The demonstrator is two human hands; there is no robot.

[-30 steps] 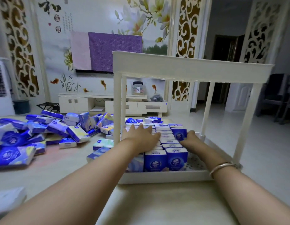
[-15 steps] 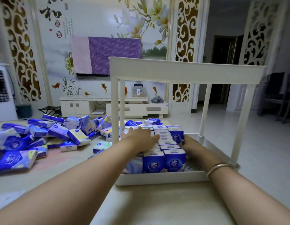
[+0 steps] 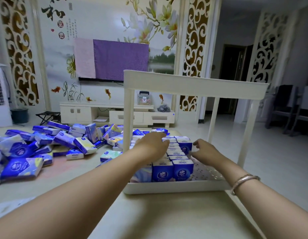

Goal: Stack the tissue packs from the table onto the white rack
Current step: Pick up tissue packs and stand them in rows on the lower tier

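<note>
Both hands tidy upright tissue packs (image 3: pixel 173 153) on the white rack (image 3: pixel 175 186): left hand (image 3: pixel 152 146) flat on top, right hand (image 3: pixel 204 150) loosely curled beside them, gripping nothing; next, fetch from the table pile (image 3: pixel 46 144).

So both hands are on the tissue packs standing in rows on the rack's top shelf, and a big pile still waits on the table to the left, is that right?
Not quite. The head view shows the left hand and right hand at the tissue packs standing in rows on the white rack's bottom tray, not its top shelf. The pile does still wait on the left.
</note>
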